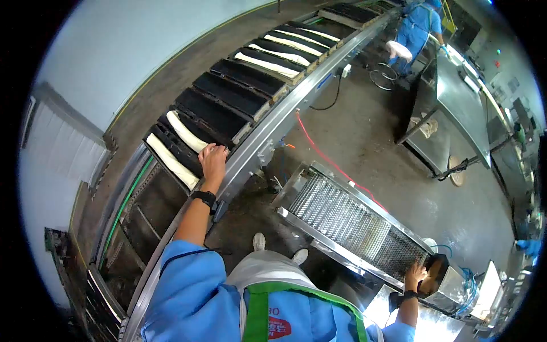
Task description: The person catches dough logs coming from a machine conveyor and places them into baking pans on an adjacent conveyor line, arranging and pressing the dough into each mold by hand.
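Observation:
Two long pale dough strips lie in the nearest black trays on the left line. My left hand (213, 158) is at the near end of the inner dough strip (185, 131), its fingers curled down over that end. Beside it, the outer dough strip (170, 161) lies in the end tray, apart from my fingers. My right hand (416, 275) reaches to the lower end of the metal mesh conveyor (359, 225), beside a box-shaped metal housing (447, 288). Its fingers look slightly apart, with nothing visible in them.
Further along the line are bare black trays (213, 105) and several trays with dough strips (268, 64). A red hose (325, 151) crosses the floor behind the mesh conveyor. A co-worker (416, 34) in blue stands by a steel table (461, 108) at the back right.

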Demonstrator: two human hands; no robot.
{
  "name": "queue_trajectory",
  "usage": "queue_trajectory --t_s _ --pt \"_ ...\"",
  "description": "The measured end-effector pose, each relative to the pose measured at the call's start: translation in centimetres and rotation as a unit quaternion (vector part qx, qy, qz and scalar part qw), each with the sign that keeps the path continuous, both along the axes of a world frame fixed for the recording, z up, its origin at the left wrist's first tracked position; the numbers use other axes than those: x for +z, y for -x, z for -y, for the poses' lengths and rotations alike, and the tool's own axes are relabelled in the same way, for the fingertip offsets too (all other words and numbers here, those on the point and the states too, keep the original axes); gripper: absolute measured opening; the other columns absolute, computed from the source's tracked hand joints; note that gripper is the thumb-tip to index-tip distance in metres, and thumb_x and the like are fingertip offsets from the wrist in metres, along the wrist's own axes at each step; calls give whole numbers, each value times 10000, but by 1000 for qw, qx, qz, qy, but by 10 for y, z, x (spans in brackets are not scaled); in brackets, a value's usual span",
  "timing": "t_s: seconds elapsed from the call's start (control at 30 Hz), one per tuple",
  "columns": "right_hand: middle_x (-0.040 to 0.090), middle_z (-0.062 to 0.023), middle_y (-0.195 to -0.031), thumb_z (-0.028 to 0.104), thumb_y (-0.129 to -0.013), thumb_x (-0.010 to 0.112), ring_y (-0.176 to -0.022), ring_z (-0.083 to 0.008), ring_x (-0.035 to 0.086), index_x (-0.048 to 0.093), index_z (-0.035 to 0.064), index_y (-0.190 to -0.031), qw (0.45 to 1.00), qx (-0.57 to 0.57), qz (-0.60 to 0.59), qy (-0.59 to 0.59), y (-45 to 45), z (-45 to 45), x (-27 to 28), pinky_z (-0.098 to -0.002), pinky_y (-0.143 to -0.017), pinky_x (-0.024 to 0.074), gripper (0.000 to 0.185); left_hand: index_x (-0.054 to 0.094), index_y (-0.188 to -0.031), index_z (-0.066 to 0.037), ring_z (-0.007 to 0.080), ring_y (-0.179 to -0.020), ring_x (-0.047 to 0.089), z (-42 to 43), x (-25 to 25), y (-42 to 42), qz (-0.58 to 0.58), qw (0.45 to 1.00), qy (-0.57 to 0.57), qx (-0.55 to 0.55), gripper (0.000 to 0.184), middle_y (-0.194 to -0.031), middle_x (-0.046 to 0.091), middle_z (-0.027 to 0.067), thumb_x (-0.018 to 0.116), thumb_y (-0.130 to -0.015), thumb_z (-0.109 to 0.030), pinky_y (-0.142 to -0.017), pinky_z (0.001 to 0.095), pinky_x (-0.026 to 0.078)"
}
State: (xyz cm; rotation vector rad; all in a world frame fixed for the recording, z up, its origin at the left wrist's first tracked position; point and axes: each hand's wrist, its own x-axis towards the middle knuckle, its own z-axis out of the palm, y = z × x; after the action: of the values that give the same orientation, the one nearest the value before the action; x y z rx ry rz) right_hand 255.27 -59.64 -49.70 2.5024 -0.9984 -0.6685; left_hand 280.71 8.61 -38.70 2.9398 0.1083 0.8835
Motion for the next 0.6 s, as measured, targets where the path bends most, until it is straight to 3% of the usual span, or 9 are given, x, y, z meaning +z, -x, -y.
queue_trajectory --t_s 0.03,0.13,0.17,0.2,0.27,0.33,0.43,0.53,0.6 --pt "427 -104 -1031 224 -737 465 -961 -282 398 499 140 -965 996 73 32 50 6 -12 3 -410 -803 343 245 557 -790 -86 193 -959 418 -4 3 2 -8 1000 9 -2 125 -826 561 17 515 -731 -187 -839 378 250" --pt "416 -140 -1041 191 -731 472 -943 -305 409 501 120 -949 985 115 123 37 5 -6 -3 -407 -760 383 231 555 -809 -83 191 -963 414 -9 -2 7 3 1000 18 -9 139 -842 560 20 518 -735 -194 -840 380 249" --pt "468 -161 -967 197 -699 513 -868 -319 459 494 92 -959 980 142 135 25 0 0 -6 -393 -705 417 281 555 -797 -90 193 -961 414 -7 -1 8 -11 1000 18 -3 139 -852 556 21 519 -738 -210 -833 376 259" --pt "514 -181 -831 195 -662 541 -763 -333 499 488 58 -943 948 129 279 -83 -21 20 4 -410 -694 415 317 555 -784 -97 194 -960 415 -6 0 7 -20 1000 20 8 141 -862 552 21 520 -740 -226 -827 371 268" --pt "513 -202 -725 172 -626 549 -652 -347 510 480 25 -901 947 156 266 -93 -49 42 43 -409 -604 429 319 552 -759 -104 193 -937 423 -12 -1 3 -13 1000 0 18 139 -832 547 21 520 -740 -238 -813 370 282" --pt "520 -156 -732 155 -646 542 -615 -278 530 475 19 -867 856 14 430 -286 -66 50 92 -357 -480 430 269 550 -753 -104 194 -922 427 -10 -2 0 -5 1000 15 17 134 -811 542 26 520 -740 -235 -808 371 285" --pt "491 -37 -771 148 -693 540 -666 -113 496 452 38 -929 726 71 538 -423 -91 -57 235 -237 -455 428 275 545 -760 -100 205 -908 429 -4 1 0 -8 999 33 15 140 -799 532 39 506 -750 -234 -808 382 281" --pt "478 -16 -788 152 -716 529 -691 -93 495 440 55 -965 613 87 584 -525 -116 -162 324 -210 -517 420 282 541 -767 -94 216 -901 433 1 4 -5 -10 999 36 18 148 -802 527 54 495 -755 -234 -797 382 289" --pt "480 -21 -826 173 -716 532 -733 -104 499 430 45 -989 549 163 561 -597 -134 -202 352 -221 -583 425 318 539 -760 -96 219 -889 438 1 2 -6 6 999 52 2 136 -793 526 53 497 -753 -225 -780 378 303"
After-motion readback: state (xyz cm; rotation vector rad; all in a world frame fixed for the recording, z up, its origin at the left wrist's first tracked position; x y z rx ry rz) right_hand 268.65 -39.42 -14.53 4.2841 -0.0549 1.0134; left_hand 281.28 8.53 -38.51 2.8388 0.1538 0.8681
